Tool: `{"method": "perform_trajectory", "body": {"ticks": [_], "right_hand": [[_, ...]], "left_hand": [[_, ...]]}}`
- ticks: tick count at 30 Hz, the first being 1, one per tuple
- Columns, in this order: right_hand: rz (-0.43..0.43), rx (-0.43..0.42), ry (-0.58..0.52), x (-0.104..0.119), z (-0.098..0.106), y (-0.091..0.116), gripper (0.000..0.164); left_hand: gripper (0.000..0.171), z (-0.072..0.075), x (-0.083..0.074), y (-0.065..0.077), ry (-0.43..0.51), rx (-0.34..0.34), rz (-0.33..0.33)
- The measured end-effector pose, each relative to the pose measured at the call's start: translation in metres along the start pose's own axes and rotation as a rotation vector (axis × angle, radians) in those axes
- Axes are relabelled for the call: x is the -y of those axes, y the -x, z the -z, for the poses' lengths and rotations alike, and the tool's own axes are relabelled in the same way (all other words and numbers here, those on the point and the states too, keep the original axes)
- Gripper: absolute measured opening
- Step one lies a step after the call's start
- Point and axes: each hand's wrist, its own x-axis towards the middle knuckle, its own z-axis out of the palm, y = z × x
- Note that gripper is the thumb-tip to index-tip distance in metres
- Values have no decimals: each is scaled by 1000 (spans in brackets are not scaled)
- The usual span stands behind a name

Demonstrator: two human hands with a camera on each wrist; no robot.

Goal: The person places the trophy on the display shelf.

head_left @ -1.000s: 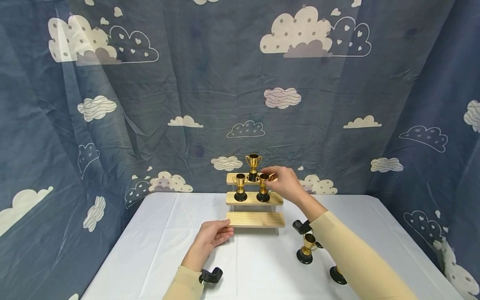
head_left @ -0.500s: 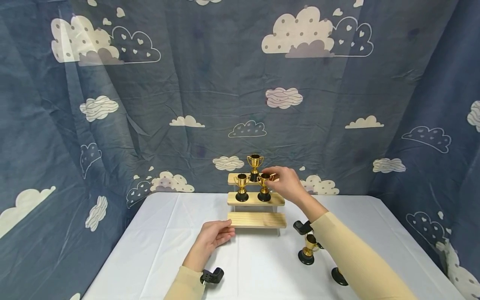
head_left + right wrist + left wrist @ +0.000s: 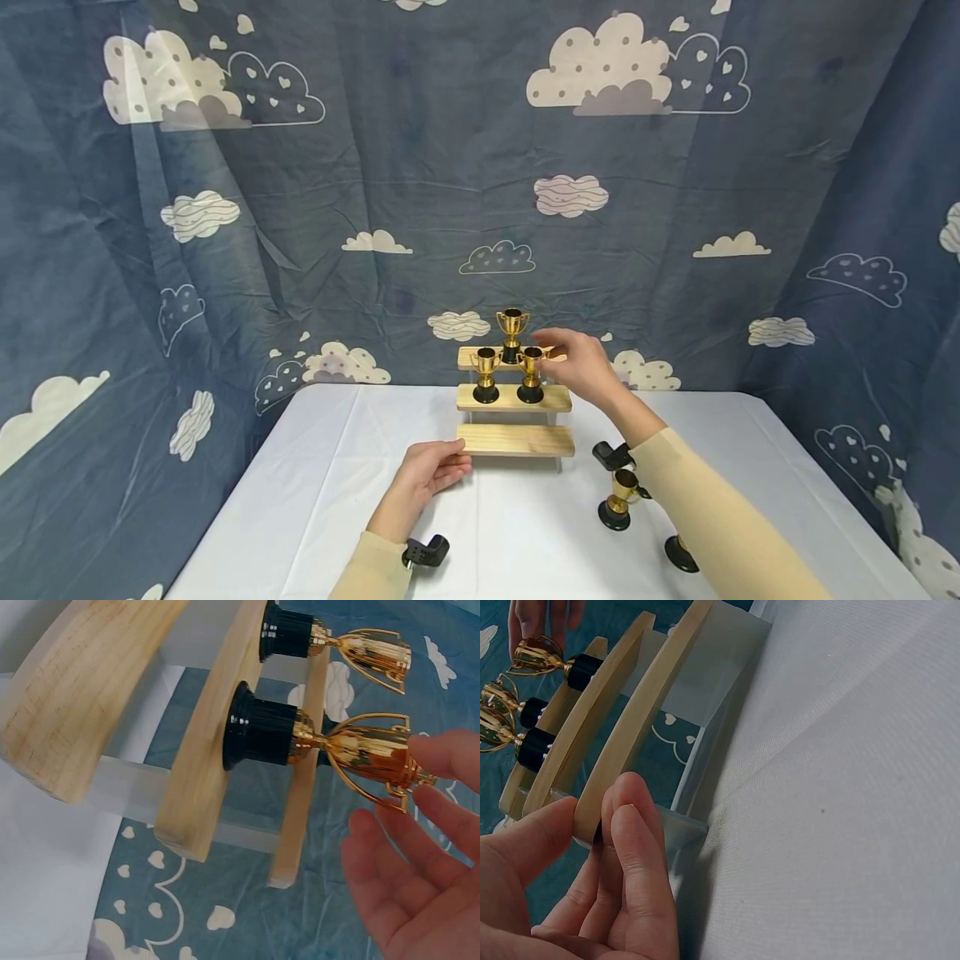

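My left hand [image 3: 429, 477] pinches the left end of the lowest board of a three-step wooden display stand [image 3: 516, 440]. In the left wrist view, thumb and fingertips [image 3: 634, 817] lie on either side of that board. My right hand [image 3: 581, 367] is at the rim of the right-hand gold trophy cup [image 3: 530, 375], fingers spread and loosely bent. That cup stands upright on the middle step, its black base on the wood [image 3: 262, 727]. Beside it stands a second trophy cup [image 3: 486, 377]. A third trophy cup [image 3: 512, 329] is on the top step.
On the white-covered table [image 3: 330, 483], another trophy cup [image 3: 619, 498] stands at the right, near the right wrist's camera [image 3: 611, 454]. One more trophy cup [image 3: 680, 553] is partly hidden by the right sleeve. A blue cloud-print cloth [image 3: 420, 167] hangs behind.
My right hand has shifted slightly right, its fingertips parting from the right-hand trophy cup. The cup keeps its place on the middle step. My left hand still grips the board.
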Motion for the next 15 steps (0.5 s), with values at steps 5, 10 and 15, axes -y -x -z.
{"method": "perform_trajectory", "body": {"ticks": [5, 10, 15], "right_hand": [[8, -10, 5, 3, 6, 4, 48], [8, -20, -1, 5, 11, 10, 48], [23, -39, 4, 7, 19, 17, 47]], "left_hand": [[35, -1, -1, 2, -3, -5, -5], [34, 0, 0, 1, 2, -4, -7], [34, 0, 1, -1, 4, 2, -7]]}}
